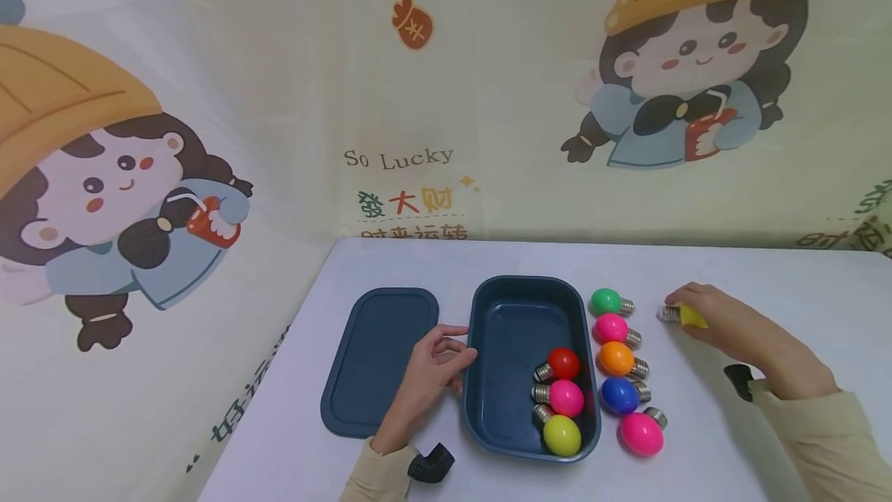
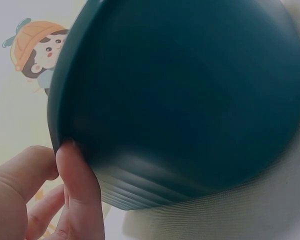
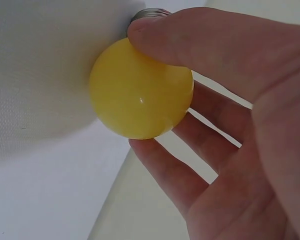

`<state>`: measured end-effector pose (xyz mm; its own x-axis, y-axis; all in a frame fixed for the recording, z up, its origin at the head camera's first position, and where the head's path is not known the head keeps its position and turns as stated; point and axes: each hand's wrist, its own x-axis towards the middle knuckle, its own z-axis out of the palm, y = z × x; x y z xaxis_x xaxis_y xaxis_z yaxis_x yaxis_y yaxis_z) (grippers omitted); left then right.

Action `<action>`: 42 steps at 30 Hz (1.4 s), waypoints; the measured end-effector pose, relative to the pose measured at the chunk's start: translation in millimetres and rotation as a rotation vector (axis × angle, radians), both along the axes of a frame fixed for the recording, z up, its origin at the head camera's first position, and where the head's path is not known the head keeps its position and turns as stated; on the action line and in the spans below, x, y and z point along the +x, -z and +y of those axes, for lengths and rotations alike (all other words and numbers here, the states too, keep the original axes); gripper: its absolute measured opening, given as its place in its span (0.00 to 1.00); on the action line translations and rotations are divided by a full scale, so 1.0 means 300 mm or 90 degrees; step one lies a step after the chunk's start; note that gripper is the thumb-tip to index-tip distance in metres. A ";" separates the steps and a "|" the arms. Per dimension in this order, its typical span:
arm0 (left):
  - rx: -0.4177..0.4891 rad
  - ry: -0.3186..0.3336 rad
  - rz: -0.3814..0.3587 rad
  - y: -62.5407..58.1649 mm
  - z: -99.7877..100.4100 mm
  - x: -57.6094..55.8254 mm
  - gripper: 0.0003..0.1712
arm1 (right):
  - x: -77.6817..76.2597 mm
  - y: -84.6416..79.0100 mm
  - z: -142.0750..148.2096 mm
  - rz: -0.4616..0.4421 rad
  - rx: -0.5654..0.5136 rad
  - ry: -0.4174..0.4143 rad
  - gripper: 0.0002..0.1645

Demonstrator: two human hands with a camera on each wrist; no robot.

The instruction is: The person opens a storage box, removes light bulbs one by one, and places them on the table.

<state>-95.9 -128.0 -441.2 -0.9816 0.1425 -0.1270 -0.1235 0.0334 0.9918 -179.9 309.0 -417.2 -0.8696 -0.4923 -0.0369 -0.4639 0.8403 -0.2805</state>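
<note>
At the left side of a dark blue plastic container (image 1: 503, 335), my left hand (image 1: 433, 369) grips the wall, its thumb at the rim, as the left wrist view also shows. Inside the container lie a red bulb (image 1: 563, 364), a pink bulb (image 1: 567, 398) and a yellow-green bulb (image 1: 562, 436). Over the right part of the table, my right hand (image 1: 728, 324) holds a yellow light bulb (image 3: 135, 95) between thumb and fingers. The thumb lies by its metal screw base, which points left in the head view.
Right of the container runs a column of bulbs: green (image 1: 606, 300), pink (image 1: 611, 328), orange (image 1: 616, 359), blue (image 1: 620, 396) and another pink bulb (image 1: 641, 434). A flat dark blue lid (image 1: 369, 355) lies left of the container. A printed cloth (image 1: 516, 99) hangs behind the white table (image 1: 739, 273).
</note>
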 end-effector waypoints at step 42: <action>-0.008 0.002 0.004 0.002 -0.008 -0.006 0.25 | 0.080 -0.135 -0.241 0.049 -0.009 -0.029 0.29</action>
